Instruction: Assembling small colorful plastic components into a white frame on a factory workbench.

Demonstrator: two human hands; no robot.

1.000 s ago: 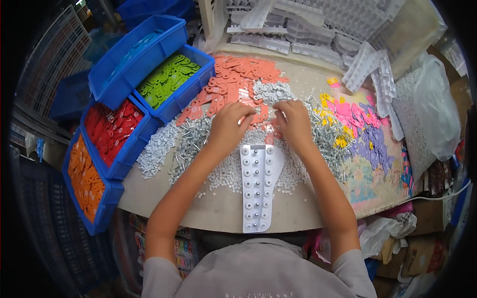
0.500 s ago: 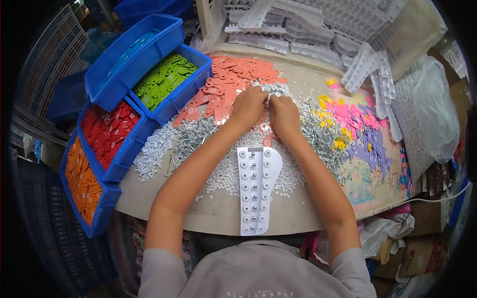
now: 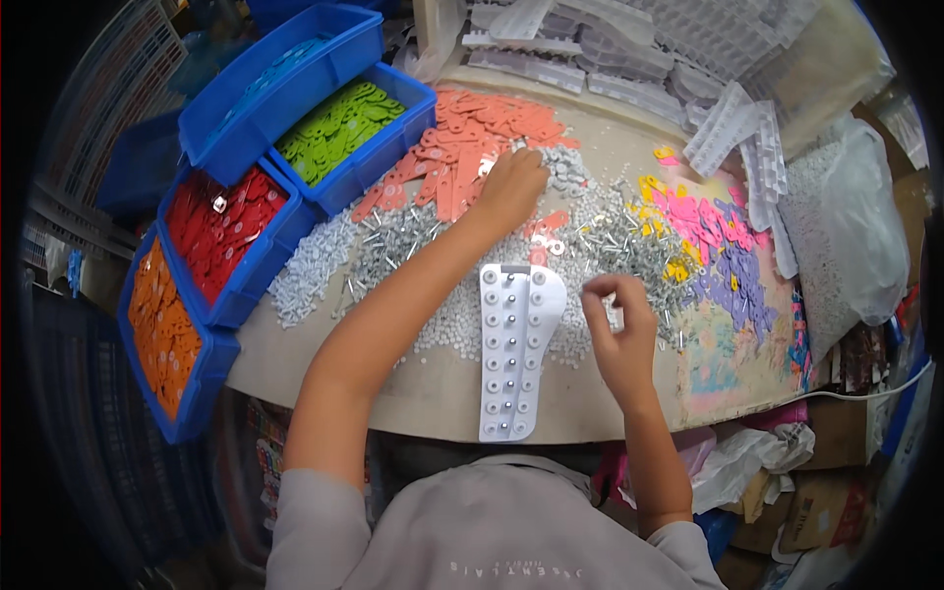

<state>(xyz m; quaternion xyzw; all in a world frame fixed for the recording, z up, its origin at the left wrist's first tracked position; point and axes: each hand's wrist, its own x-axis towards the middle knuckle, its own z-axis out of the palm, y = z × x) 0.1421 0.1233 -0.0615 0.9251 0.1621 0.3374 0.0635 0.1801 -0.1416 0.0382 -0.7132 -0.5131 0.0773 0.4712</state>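
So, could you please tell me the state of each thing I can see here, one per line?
Left hand: stretched out, resting on the salmon strips.
Right hand: fingers pinched together beside the white tray.
White tray: flat, studs in its holes.
Green-piece bin: open, partly filled.
Red-piece bin: open, filled.

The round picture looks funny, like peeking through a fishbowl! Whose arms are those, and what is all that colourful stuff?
The camera sits on a person's head and looks down, so the arms are that person's own. The lens bends everything round. The left hand rests on a heap of salmon-pink flat pieces. The right hand pinches something too small to make out, beside a white tray with rows of pegs. Piles of small silver screws cover the table. Blue bins hold green, red and orange pieces.
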